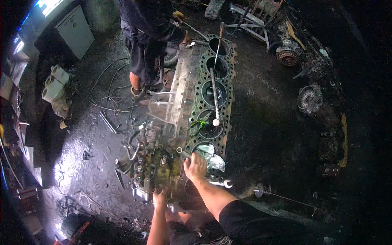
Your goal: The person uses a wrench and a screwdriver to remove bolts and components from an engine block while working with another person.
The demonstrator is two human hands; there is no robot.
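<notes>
Ring-ended wrench (185,154), held in closed fingers of the right hand (197,166), over the engine block (179,98), at nine o'clock from a crumpled white sheet (217,164). Left hand (160,200) between seven and eight o'clock from the right, beside a pump-like assembly (139,170), finger state impossible to tell. Best practice, probably: wrench kept level, clear of uncovered bores (222,68).

A loose, plain black cloth sleeve (265,222), short in cut, covers the right upper arm and ends in a wide opening near the elbow. Below it the right forearm (214,197) is bare, as is the right grip (197,166), a five-fingered hand. The left forearm (157,226) and left grip (160,199) are bare where they show. Dark clothing (194,233) appears at the lower edge, its details too dim to tell.
</notes>
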